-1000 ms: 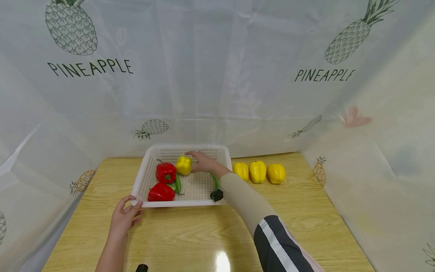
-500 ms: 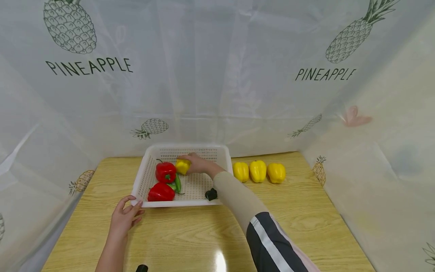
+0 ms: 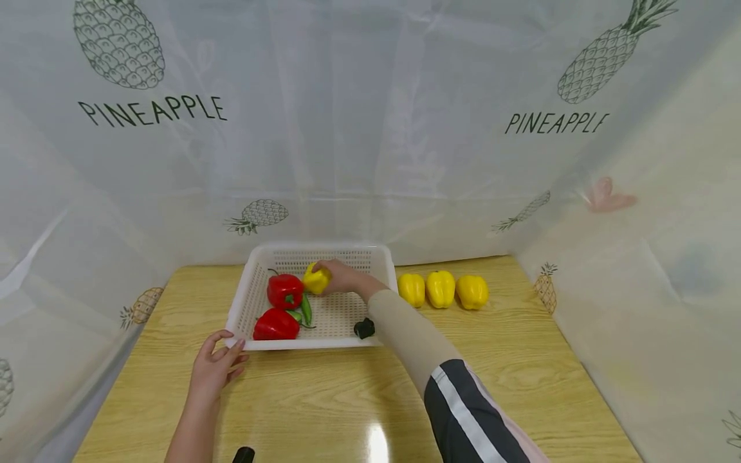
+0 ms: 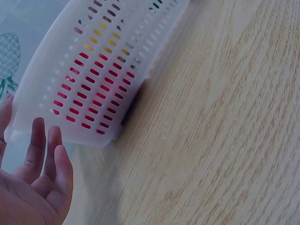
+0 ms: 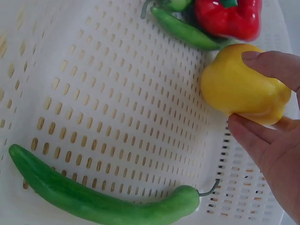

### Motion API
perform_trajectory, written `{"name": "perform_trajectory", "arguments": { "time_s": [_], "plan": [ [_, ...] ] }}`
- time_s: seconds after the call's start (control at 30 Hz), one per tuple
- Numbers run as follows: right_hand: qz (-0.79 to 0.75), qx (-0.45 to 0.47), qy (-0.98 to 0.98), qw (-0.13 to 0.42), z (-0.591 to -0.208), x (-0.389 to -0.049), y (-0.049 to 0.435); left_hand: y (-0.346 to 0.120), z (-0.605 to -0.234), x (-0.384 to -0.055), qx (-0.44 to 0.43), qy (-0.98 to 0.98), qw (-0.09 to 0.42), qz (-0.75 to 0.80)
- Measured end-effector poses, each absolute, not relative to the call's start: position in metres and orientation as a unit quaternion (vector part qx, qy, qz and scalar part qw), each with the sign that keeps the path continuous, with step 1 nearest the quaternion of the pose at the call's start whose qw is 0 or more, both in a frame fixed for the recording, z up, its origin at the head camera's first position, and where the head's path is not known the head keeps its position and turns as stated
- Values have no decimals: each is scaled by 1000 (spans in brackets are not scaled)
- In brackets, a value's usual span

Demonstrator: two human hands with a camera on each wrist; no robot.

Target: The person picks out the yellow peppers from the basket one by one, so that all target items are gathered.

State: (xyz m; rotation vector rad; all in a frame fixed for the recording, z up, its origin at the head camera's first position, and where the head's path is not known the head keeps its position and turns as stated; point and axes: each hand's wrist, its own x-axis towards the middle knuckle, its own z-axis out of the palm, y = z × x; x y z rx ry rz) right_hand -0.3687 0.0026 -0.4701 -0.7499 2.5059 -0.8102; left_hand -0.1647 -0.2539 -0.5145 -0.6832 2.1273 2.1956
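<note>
My right hand point(image 3: 344, 278) reaches into the white plastic basket point(image 3: 307, 344) and holds a yellow bell pepper point(image 3: 316, 280). In the right wrist view, the thumb lies on one side of this yellow pepper point(image 5: 239, 86) and fingers on the other. Two red bell peppers point(image 3: 285, 291) lie on the basket's left side, with a green chili pepper point(image 3: 307, 310) beside them. A longer green chili point(image 5: 108, 201) lies in the basket, hidden by the forearm in the head view. My left hand point(image 3: 211, 368) pinches the basket's near left corner, its other fingers loosely bent below the rim.
Three more yellow bell peppers point(image 3: 441, 289) stand in a row on the wooden table point(image 3: 312, 405), right of the basket. A curtain point(image 3: 370, 128) printed with pineapples hangs behind and on both sides. A small black piece point(image 3: 364, 328) shows beside the right sleeve.
My right hand has closed its fingers on the yellow pepper in the basket, which is now tilted and slightly shifted right. The left hand stays at the corner.
</note>
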Motion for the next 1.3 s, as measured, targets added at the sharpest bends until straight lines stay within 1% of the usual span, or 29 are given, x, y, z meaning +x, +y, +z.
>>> {"name": "perform_trajectory", "arguments": {
  "time_s": [0.37,0.93,1.13,1.3],
  "plan": [
    [-288,-261,902,185,-474,-373,12,-253,-512,-164,-214,678,3,704],
    [-309,-258,894,197,-468,-364,39,-251,-511,-163,-213,674,5,708],
    [-325,-268,883,206,-459,-357,50,-250,-510,-163,-212,672,5,710],
    [-308,-281,885,205,-457,-353,58,-251,-510,-163,-218,669,6,711]
  ]
}}
